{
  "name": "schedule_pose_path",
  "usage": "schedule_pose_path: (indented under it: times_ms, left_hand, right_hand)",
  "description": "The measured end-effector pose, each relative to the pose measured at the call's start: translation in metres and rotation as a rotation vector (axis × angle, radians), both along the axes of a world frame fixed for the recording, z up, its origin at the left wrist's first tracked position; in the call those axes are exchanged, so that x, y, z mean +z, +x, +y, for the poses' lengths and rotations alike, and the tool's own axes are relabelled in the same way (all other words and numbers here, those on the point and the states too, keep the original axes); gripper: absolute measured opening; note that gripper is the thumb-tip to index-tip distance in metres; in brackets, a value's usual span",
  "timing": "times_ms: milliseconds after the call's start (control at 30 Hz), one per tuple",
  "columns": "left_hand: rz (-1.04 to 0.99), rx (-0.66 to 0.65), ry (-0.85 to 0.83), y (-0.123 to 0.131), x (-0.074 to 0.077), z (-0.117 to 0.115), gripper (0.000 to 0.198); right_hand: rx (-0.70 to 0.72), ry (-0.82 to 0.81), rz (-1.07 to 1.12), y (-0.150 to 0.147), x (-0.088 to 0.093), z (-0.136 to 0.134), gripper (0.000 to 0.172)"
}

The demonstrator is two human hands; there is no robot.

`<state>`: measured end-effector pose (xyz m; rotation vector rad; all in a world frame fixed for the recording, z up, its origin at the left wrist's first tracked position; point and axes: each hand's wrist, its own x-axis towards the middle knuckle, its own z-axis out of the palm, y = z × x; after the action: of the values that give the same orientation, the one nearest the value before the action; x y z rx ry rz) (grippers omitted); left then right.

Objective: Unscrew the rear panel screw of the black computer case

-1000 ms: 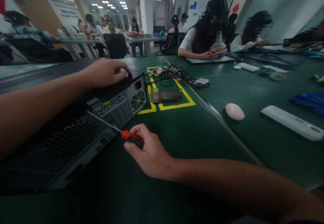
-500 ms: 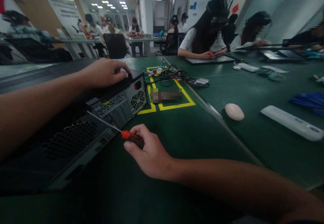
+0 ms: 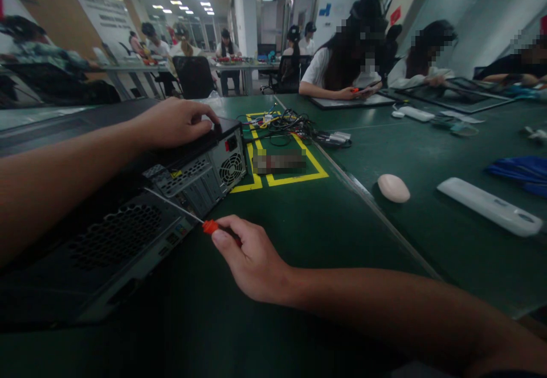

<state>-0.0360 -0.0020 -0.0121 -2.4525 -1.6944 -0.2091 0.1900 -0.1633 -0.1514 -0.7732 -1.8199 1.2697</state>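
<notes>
while left hand (image 3: 182,123) rests half-open on computer case (image 3: 117,235), right hand (image 3: 255,259) grips screwdriver (image 3: 209,226).

1. Hands, two: your left hand (image 3: 179,120) and your right hand (image 3: 256,258).
2. Screwdriver, one, within your right fingers.
3. Computer case (image 3: 137,235), one, beneath your left fingers.
4. Round fan grille (image 3: 232,169), one, just below your left fingertips.
5. Cable tangle (image 3: 294,124), one, to the right of your left fingers; its strands are too mixed to count.
6. Blurred object (image 3: 280,162), one, beyond your right fingers.
7. Rounded pale object (image 3: 394,188), one, well right of your right fingers.
8. Blue item (image 3: 519,174), one, farther right of those fingers.
</notes>
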Motion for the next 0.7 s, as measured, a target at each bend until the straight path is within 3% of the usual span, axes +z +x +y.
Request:
schedule_pose_path:
  times_ms: [133, 300, 700]
  left_hand:
    - [-0.008, -0.015, 0.013, -0.0015, -0.0010, 0.0016, 0.056]
    - [-0.004, 0.002, -0.010, 0.0004, -0.0006, 0.0008, 0.057]
    - [-0.017, -0.006, -0.017, -0.0006, -0.0005, 0.0013, 0.057]
  right_hand:
    - [-0.010, -0.072, -0.030, 0.0003, 0.0027, -0.0020, 0.028]
    - [-0.023, -0.052, -0.019, -0.0008, 0.0013, -0.0010, 0.018]
    - [-0.020, -0.065, -0.021, -0.0002, 0.0011, -0.0006, 0.018]
